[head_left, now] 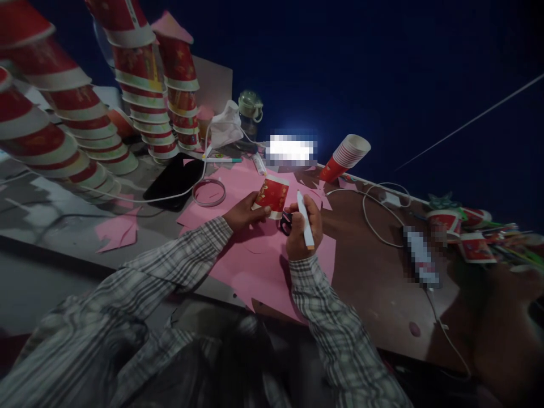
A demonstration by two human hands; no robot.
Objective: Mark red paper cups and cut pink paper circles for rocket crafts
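Note:
My left hand point(244, 211) grips a red and white paper cup point(273, 195), holding it upside down on a pink paper sheet point(263, 258). My right hand point(302, 229) is closed round a white marker pen point(305, 220) with its tip close to the cup's rim. Dark scissors point(286, 222) lie under my right hand, partly hidden by its fingers. Both arms wear checked sleeves.
Tall stacks of red cups point(144, 85) fill the left and back. A black phone point(175, 180), a tape ring point(208, 192), a tilted cup stack point(345, 157), white cables point(374, 218) and more cups point(444, 221) lie on the brown table point(382, 283).

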